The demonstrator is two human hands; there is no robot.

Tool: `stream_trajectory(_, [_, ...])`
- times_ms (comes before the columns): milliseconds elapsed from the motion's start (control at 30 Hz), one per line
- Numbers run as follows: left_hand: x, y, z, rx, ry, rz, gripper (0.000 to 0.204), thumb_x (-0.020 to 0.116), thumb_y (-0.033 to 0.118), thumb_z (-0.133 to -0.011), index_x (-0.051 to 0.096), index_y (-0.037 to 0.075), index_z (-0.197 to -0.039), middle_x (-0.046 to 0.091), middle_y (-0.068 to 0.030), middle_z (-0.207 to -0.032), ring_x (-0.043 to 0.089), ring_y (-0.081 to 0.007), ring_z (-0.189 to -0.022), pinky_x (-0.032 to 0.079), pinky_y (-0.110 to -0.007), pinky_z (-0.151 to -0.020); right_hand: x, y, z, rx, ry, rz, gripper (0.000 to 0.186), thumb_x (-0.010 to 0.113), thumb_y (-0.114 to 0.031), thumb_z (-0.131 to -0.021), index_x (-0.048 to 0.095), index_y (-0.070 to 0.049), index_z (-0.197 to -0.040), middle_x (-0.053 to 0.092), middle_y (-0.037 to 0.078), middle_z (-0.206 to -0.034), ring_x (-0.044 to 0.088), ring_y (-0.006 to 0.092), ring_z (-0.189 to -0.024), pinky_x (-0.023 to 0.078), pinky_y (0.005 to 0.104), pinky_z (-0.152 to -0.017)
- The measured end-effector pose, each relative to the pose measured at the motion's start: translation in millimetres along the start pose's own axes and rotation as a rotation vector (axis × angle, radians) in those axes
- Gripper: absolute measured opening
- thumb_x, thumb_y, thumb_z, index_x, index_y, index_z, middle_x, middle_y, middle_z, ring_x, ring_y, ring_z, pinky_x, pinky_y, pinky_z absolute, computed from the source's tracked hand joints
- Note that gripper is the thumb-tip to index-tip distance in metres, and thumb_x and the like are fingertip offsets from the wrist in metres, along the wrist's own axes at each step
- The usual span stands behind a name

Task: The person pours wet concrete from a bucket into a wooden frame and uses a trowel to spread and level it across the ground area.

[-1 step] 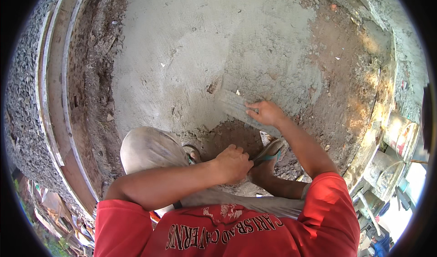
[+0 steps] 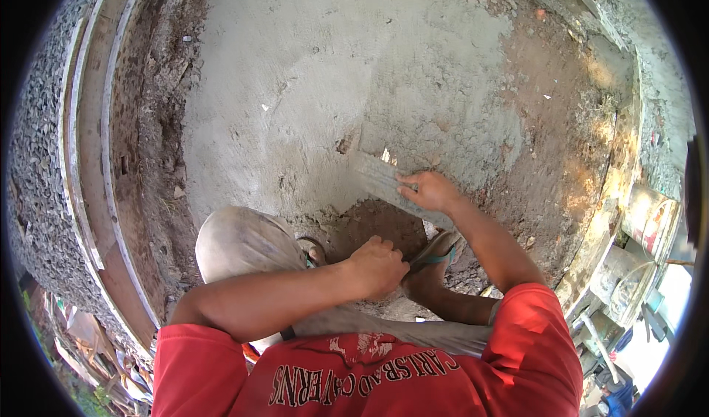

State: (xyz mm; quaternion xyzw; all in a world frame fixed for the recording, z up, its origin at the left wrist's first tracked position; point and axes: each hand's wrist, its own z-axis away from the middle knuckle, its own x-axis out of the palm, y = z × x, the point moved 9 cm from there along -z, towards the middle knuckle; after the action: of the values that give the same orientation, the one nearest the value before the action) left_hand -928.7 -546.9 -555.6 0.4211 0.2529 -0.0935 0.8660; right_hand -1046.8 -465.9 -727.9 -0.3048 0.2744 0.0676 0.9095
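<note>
A flat, cement-smeared board (image 2: 380, 179) lies low over the wet grey cement (image 2: 288, 70), its far end touching the surface. Gripping its edge is my right hand (image 2: 432, 192), thumb and fingers pressed on it. Close to my body my left hand (image 2: 377, 268) is curled into a loose fist, and nothing shows in it. It sits between my bent knee (image 2: 240, 243) and my sandalled foot (image 2: 432, 251). Beyond the board's far end, a small rough hollow (image 2: 344, 144) breaks the cement. Left of it the cement looks smoother; to the right it is rougher.
Long wooden form boards (image 2: 111, 121) run along the left, with gravel (image 2: 40, 114) outside them. Brown soil (image 2: 550, 70) borders the cement on the right. A wooden edge (image 2: 624, 158) and dirty buckets (image 2: 650, 221) stand farther right. Scraps (image 2: 92, 343) lie at lower left.
My right hand and the board have shifted very slightly toward me. My left hand has hardly moved.
</note>
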Motion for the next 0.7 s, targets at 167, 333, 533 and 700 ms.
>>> stream_trajectory(167, [23.8, -1.1, -2.2, 0.018, -0.022, -0.034, 0.032, 0.072, 0.030, -0.085, 0.073, 0.010, -0.110, 0.069, -0.0113, -0.109, 0.064, -0.0305, -0.110, 0.047, -0.045, -0.096, 46.6, -24.9, 33.7, -0.079, 0.270, 0.331, 0.056, 0.057, -0.044, -0.101, 0.049, -0.022, -0.152, 0.072, 0.014, -0.082, 0.071, 0.0320, -0.067, 0.058, 0.0442, -0.061])
stream_trajectory(333, [13.9, 19.5, 4.1, 0.092, 0.074, 0.005, 0.027, 0.067, 0.025, -0.085, 0.073, 0.009, -0.106, 0.070, -0.0117, -0.108, 0.065, -0.0305, -0.106, 0.047, -0.044, -0.091, 53.6, -31.7, 20.8, -0.301, 0.375, 0.501, 0.060, 0.055, -0.043, -0.103, 0.041, -0.019, -0.156, 0.067, 0.011, -0.075, 0.068, 0.0249, -0.056, 0.054, 0.0400, -0.047])
stream_trajectory(533, [-1.3, 18.2, 17.3, -0.064, 0.170, -0.071, 0.025, 0.063, 0.023, -0.088, 0.071, 0.008, -0.106, 0.069, -0.0102, -0.107, 0.063, -0.0300, -0.108, 0.047, -0.044, -0.091, -96.4, -7.9, -74.0, -0.152, 0.329, 0.719, 0.060, 0.052, -0.044, -0.105, 0.038, -0.020, -0.159, 0.069, 0.008, -0.081, 0.061, 0.0140, -0.055, 0.049, 0.0295, -0.038])
stream_trajectory(700, [-53.1, 45.6, 63.7, -0.241, 0.321, -0.132, 0.039, 0.063, 0.028, -0.089, 0.068, 0.006, -0.121, 0.065, -0.0133, -0.123, 0.061, -0.0308, -0.115, 0.046, -0.047, -0.101, -277.7, 59.0, -108.2, 0.136, 0.505, 0.436, 0.060, 0.054, -0.056, -0.101, 0.050, -0.023, -0.151, 0.074, 0.016, -0.113, 0.071, 0.0324, -0.103, 0.056, 0.0470, -0.089])
